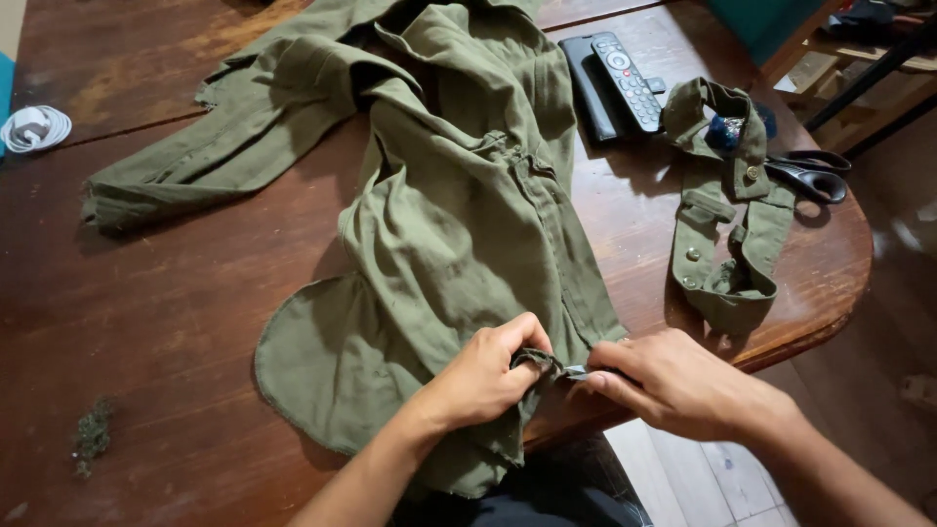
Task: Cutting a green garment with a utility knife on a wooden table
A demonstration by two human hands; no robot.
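Observation:
An olive green shirt [459, 185] lies spread over a dark wooden table [166, 293], its lower edge hanging off the near side. My left hand [493, 371] pinches a fold of the shirt's hem at the table's front edge. Just to its right, my right hand [673, 381] grips a small dark tool [578, 372] whose tip meets the pinched cloth. What kind of tool it is cannot be made out.
A cut-off green strip with buttons [727, 234] lies at the right, black scissors [810, 176] beside it. Two remotes [615, 83] sit at the back. A coiled white cable [34, 127] rests far left, and a thread clump [93, 434] lies near left.

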